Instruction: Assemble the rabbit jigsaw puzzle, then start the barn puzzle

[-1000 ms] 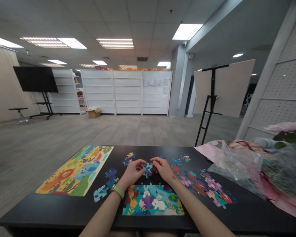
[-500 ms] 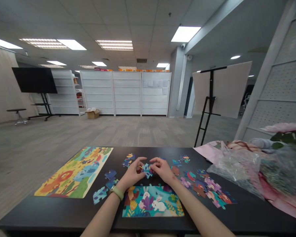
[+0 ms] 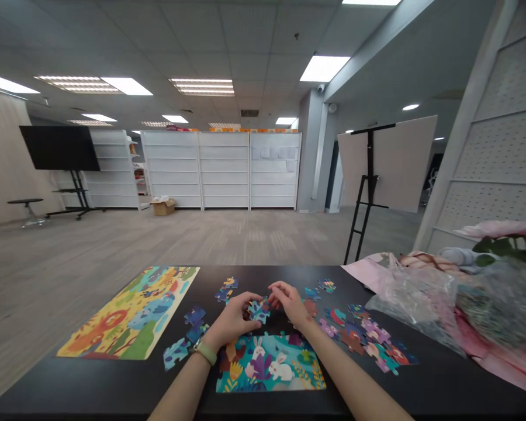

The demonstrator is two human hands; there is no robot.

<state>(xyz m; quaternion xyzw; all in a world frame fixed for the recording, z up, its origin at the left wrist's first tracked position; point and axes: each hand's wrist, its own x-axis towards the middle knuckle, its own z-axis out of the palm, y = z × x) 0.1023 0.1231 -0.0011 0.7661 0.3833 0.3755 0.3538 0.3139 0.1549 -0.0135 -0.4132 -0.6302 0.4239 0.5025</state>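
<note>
A blue-and-teal jigsaw puzzle piece (image 3: pixel 259 311) is held between the thumb and fingers of my left hand (image 3: pixel 234 318), just above the table. My right hand (image 3: pixel 289 305) hovers close by on the right, its fingers loosely bent and apart, close to the piece's edge. Below both hands lies a joined section of puzzle (image 3: pixel 269 365) with white rabbits, purple leaves and yellow plants on teal. Its upper edge shows open tabs, and my left wrist covers part of its left side.
Loose pieces lie left (image 3: pixel 176 352) and right (image 3: pixel 355 336) of my hands. A yellow animal picture sheet (image 3: pixel 127 316) covers the black table's (image 3: pixel 109 386) left part. Clear plastic wrap and pink paper (image 3: pixel 477 345) fill the right side. A board on a stand (image 3: pixel 370 175) rises beyond.
My right fingers have come away from the puzzle piece. My left hand keeps it and has shifted slightly left and down. The whole view has tilted slightly upward.
</note>
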